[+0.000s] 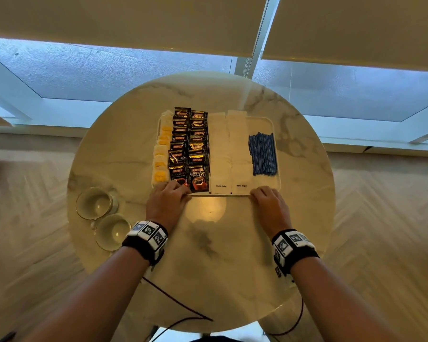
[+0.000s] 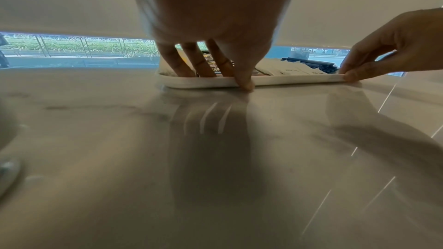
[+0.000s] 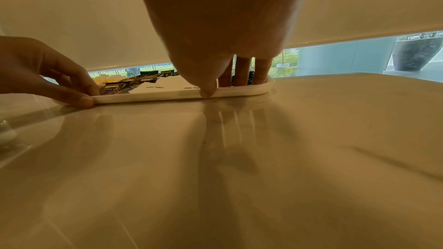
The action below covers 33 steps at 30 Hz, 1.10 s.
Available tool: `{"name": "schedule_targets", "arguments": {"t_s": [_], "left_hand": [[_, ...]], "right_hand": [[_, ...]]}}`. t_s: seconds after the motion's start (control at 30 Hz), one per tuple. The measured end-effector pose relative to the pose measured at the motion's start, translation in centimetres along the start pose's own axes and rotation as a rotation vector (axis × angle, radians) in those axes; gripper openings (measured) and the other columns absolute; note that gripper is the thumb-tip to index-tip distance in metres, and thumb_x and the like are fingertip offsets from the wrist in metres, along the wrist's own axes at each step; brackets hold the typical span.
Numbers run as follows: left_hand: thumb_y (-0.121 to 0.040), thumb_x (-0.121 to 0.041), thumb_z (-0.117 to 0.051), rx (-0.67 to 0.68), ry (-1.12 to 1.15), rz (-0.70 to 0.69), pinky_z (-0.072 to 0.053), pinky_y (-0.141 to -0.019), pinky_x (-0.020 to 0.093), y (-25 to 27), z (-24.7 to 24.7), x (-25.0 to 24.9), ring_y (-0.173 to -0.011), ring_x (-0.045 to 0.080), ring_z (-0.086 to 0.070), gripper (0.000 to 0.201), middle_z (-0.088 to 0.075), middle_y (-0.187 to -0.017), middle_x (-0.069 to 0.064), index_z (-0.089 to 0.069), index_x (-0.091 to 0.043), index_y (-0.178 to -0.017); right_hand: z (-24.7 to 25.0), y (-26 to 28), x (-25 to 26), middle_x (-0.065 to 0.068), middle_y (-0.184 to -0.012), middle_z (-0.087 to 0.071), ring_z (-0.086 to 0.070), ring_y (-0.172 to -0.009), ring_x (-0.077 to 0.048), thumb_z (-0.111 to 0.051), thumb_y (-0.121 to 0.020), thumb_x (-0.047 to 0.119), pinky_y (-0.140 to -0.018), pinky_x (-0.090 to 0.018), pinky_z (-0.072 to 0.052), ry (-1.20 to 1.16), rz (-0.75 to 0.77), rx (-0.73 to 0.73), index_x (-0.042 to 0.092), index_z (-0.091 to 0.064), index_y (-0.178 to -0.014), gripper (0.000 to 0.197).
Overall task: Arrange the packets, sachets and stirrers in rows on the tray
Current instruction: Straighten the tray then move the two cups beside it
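Note:
A white tray (image 1: 261,125) lies on a round marble table. It holds a column of yellow and white sachets (image 1: 162,154), two columns of black coffee packets (image 1: 188,149), two columns of white sugar sachets (image 1: 229,149) and a bundle of blue stirrers (image 1: 262,154). My left hand (image 1: 176,191) pinches the tray's near rim (image 2: 287,80) at its left end, fingers inside on the packets and thumb outside (image 2: 223,77). My right hand (image 1: 262,195) pinches the same rim (image 3: 155,97) near its right end, thumb outside and fingers inside (image 3: 225,85).
Two empty glass cups (image 1: 95,202) (image 1: 113,232) stand on the table left of my left wrist. The table edge curves close behind and beside the tray. Cables hang from both wrists over the near edge. Window blinds rise behind the table.

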<state>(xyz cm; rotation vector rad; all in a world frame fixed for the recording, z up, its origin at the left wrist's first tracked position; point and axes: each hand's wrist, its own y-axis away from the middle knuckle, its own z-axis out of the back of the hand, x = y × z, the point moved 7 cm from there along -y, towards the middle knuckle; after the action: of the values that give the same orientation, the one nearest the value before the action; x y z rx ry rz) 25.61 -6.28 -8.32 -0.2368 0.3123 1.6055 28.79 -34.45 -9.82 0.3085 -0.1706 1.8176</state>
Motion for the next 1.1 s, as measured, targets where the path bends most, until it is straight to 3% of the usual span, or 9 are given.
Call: {"name": "schedule_targets", "arguments": {"t_s": [0.27,0.63,1.1], "left_hand": [[-0.089,-0.036,-0.069,-0.011,0.026,-0.003,-0.049,-0.075,0.034,-4.3,-0.1,-0.9,-0.092,0.022,-0.058,0.012,-0.065,-0.095,-0.007,-0.075,-0.03,-0.097],[-0.09,-0.035,-0.067,0.021,0.081,-0.042,-0.047,-0.079,0.037,-9.9,-0.9,-3.6,-0.096,0.025,-0.058,0.014,-0.067,-0.099,-0.005,-0.076,-0.028,-0.099],[-0.093,-0.034,-0.064,-0.012,0.112,-0.001,-0.05,-0.081,0.043,-9.0,-1.5,-3.5,-0.1,0.027,-0.056,0.017,-0.065,-0.098,-0.005,-0.075,-0.028,-0.105]], "right_hand": [[0.8,-3.6,-1.9,-0.006,-0.105,-0.067,-0.061,-0.093,-0.031,-0.065,-0.092,0.009,-0.076,-0.04,-0.054,-0.018,-0.031,-0.036,0.013,-0.07,-0.104,0.014],[2.0,-8.2,-5.7,-0.008,-0.113,-0.067,-0.058,-0.101,-0.032,-0.056,-0.098,0.01,-0.083,-0.043,-0.052,-0.057,-0.095,-0.044,0.01,-0.069,-0.11,0.017],[1.6,-7.5,-5.9,-0.009,-0.111,-0.069,-0.06,-0.101,-0.033,-0.059,-0.095,0.008,-0.083,-0.044,-0.055,-0.087,-0.116,-0.1,0.009,-0.07,-0.111,0.019]]}}
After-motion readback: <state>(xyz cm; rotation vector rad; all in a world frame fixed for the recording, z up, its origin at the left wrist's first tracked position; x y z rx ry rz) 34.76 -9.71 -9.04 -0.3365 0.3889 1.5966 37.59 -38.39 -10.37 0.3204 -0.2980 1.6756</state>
